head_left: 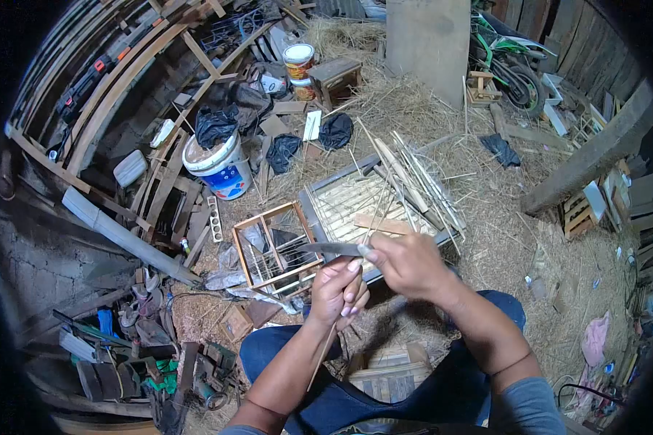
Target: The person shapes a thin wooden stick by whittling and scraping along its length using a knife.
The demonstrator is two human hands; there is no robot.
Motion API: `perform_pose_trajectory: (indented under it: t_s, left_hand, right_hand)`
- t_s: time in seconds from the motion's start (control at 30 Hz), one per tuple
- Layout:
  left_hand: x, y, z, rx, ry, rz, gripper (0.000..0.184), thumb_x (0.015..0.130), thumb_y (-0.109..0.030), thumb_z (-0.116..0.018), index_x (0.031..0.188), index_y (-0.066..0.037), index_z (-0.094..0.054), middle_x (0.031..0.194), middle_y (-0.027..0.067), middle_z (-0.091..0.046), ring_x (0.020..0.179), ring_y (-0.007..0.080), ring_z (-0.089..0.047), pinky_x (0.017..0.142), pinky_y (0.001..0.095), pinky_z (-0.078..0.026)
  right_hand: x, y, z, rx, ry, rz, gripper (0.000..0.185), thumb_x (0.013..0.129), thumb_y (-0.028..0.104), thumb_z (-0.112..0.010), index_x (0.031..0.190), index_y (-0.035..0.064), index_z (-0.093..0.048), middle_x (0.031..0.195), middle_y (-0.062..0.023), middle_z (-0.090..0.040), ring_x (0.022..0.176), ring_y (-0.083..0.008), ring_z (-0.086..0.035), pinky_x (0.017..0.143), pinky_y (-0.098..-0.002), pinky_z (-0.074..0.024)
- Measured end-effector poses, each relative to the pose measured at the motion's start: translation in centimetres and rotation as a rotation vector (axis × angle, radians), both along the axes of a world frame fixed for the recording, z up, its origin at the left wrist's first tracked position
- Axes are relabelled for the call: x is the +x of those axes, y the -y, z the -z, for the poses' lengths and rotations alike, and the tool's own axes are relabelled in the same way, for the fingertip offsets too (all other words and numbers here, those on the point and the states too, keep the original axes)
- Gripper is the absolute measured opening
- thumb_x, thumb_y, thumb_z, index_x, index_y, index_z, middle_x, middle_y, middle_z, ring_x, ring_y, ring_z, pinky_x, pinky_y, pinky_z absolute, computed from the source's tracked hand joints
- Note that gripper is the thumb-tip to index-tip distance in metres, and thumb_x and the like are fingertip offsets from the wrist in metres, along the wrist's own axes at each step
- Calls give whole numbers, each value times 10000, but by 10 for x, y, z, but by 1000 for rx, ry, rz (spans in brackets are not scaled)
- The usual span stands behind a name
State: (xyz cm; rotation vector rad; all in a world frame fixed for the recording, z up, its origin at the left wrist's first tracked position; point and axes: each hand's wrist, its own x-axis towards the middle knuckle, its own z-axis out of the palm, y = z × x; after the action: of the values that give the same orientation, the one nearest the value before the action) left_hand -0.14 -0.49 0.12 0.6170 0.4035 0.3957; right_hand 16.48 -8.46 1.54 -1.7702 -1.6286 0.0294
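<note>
My right hand (406, 264) is closed round the handle of a knife, whose blade (331, 248) points left above my other hand. A thin bamboo stick (321, 360) runs down through my left hand (337, 291), which grips it just below the blade. Whether the blade touches the stick I cannot tell. Just beyond my hands lies a slatted panel (339, 210) with a dark frame, and a bundle of split bamboo strips (421, 181) rests across it. A small wooden frame (237, 244) with thin rods stands to the left of the panel.
A white and blue bucket (225, 174) stands at the left, with black plastic bags (283, 152) near it. Farther back are stacked paint cans (298, 61) and a wooden stool (335, 72). A thick post (595, 148) leans at the right; a green motorbike (511, 61) is behind.
</note>
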Motion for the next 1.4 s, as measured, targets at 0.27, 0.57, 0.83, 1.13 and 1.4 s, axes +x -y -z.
perform_pose_trajectory:
  t_s: [0.27,0.57,0.83,1.13,1.4]
  left_hand:
    - [1,-1,4,28,66,36,269,1021,-107,-426,1230,19,-538,505,-27,-397,314,63,-325,332,216,-315]
    - [7,-5,6,-21,46,-22,323,1022,-94,-428,1314,24,-495,506,-22,-392,323,60,-328,329,223,-317]
    - [0,-1,3,-12,58,-25,365,1018,-82,-425,1371,-12,-485,506,-16,-385,320,64,-324,320,227,-312]
    - [2,-7,7,-72,72,-10,373,1019,-80,-419,1383,-18,-473,500,-11,-389,320,71,-325,322,225,-313]
    - [0,-3,12,152,-41,-5,407,1012,-116,-464,1411,-33,-462,482,-27,-411,324,78,-323,348,233,-323]
  right_hand:
    - [4,-1,1,122,15,-5,333,988,376,-476,813,111,-579,610,-114,-608,543,-310,-634,451,-447,-458]
    - [21,-4,6,-108,-3,42,313,1000,394,-441,1004,127,-602,608,-128,-631,547,-326,-646,465,-452,-478]
    - [35,-4,-8,-424,-39,179,384,1015,409,-413,943,104,-636,635,-97,-651,606,-325,-669,494,-452,-497]
    - [23,-5,9,-193,-21,65,323,1003,402,-430,981,159,-641,597,-89,-612,503,-297,-618,453,-434,-465]
    - [23,-4,8,-154,-57,122,338,989,388,-453,874,110,-608,587,-97,-601,499,-303,-607,445,-429,-453]
